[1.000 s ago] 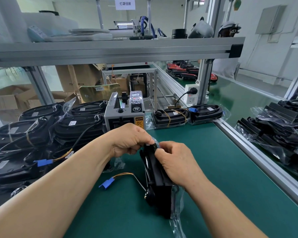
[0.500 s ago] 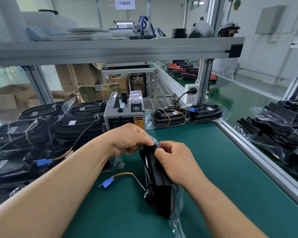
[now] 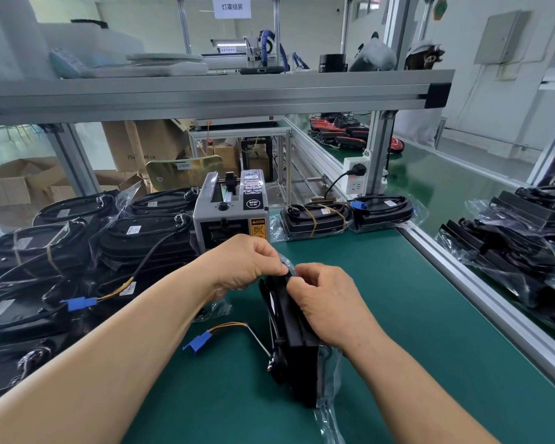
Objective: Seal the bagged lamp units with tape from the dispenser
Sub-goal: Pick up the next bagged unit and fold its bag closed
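Head cam, looking down: the lamp unit [image 3: 297,370] stands on its narrow edge in the middle of the green tabletop [image 3: 397,315], inside a clear bag [image 3: 330,376]. My guess is it's propped up like that so the open end of the bag faces up, where it's easy to fold shut and tape.

Both hands are at that top end. The left hand [image 3: 244,264] comes in from the left with its fingers [image 3: 277,267] curled tight, pinching the bunched film. The right hand [image 3: 327,302] lies along the unit's right side, palm against it, which looks like it's keeping the thing from tipping, while its thumb and forefinger nip the same bit of bag. So the top corner of the unit sits right between the two sets of fingertips, touching both, and the rest hangs below the right palm. Can't tell if there's a strip of tape in that pinch; it's too small and hidden.

A blue connector [image 3: 199,342] on its wire lead lies on the tabletop just left of the unit. Can't tell if it's inside the film.

The tape dispenser [image 3: 231,216] sits straight behind the hands, close, slot facing the person, so grabbing a strip looks like a short reach. A pile of bagged units [image 3: 141,238] sits to its left.
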A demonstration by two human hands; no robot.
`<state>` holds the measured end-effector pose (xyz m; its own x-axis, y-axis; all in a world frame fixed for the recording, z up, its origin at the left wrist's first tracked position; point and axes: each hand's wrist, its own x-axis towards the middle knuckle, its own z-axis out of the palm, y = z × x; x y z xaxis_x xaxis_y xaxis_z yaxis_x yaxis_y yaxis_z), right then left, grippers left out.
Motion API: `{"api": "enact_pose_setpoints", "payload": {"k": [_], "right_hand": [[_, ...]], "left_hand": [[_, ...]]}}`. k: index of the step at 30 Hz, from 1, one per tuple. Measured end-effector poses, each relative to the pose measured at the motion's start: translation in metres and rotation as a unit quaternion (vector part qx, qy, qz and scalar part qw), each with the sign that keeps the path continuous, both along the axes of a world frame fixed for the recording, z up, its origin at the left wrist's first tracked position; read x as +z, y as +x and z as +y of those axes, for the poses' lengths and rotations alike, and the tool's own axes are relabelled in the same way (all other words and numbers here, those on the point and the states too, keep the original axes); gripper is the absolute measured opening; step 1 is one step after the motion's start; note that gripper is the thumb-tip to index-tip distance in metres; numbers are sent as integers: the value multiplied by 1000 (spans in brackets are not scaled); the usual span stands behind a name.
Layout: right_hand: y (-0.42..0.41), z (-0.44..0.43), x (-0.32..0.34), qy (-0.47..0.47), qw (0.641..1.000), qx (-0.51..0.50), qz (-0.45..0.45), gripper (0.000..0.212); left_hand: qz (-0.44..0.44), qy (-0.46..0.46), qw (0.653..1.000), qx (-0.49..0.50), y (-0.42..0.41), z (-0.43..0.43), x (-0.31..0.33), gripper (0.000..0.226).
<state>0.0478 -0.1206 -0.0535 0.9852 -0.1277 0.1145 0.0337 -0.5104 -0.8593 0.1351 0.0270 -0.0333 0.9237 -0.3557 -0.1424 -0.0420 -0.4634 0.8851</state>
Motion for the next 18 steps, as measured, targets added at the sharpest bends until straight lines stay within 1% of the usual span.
{"api": "enact_pose_setpoints", "payload": {"k": [2,6,10,13,16,18], "right_hand": [[1,0,-1,1,1000,-1,-1,24],[1,-1,-1,8,1000,2,3,25],[1,0,0,9,1000,-2,5,24],[-1,0,0,8,1000,-8,11,26],[-2,-1,1,16,1000,-12,10,23],[-2,-2,1,17,1000,-6,10,21]], "left_hand": [[7,-13,999,34,-4,-1,-6,16],[58,-90,990,92,-12,-8,-16,12],[81,-147,976,140,-18,-16,-20,10],[80,-153,972,157,-23,-20,-21,14],[58,-128,979,148,-30,-19,-25,27],[57,-154,976,146,-36,-17,-29,31]]}}
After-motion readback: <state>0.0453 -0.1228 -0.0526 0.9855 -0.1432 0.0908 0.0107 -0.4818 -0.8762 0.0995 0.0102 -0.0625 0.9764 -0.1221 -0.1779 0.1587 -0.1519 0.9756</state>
